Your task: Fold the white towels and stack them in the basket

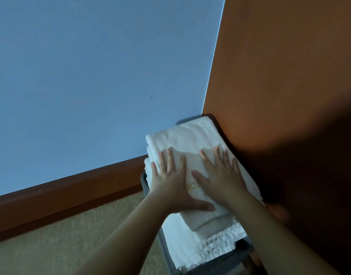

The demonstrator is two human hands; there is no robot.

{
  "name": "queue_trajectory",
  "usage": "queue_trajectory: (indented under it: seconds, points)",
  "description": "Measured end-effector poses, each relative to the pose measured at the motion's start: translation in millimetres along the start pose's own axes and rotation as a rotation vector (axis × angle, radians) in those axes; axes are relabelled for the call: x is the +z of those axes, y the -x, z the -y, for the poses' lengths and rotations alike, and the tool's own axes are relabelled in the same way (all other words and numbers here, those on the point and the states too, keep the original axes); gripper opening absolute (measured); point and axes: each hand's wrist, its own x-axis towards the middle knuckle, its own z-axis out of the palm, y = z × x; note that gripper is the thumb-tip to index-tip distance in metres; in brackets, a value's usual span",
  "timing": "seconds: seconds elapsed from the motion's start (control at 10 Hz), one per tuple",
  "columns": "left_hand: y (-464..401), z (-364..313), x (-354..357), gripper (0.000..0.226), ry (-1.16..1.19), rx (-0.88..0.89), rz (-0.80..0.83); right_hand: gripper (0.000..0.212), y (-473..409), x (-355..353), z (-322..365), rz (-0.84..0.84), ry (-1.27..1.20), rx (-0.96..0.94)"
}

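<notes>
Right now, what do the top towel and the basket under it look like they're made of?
Top towel: soft white terry cloth, likely cotton; its surface looks fuzzy and carries gold stitched lettering. Both hands, left and right, press flat on it. Basket: grey, smooth, matte rim, probably plastic, though little of it shows.

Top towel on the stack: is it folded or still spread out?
Folded. The top towel is a compact rectangle with layered edges at its near end, lying on other towels; the left hand and right hand press flat on it.
</notes>
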Motion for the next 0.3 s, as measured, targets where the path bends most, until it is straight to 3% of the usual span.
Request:
queue_trajectory:
  seconds: [0.2,0.3]
  points:
    - [87,11,25,0.131,0.017,0.124,-0.046,0.076,84,23,40,-0.086,-0.043,0.217]
    - [156,28,73,0.122,0.054,0.079,-0.187,0.076,141,51,53,-0.274,-0.263,0.179]
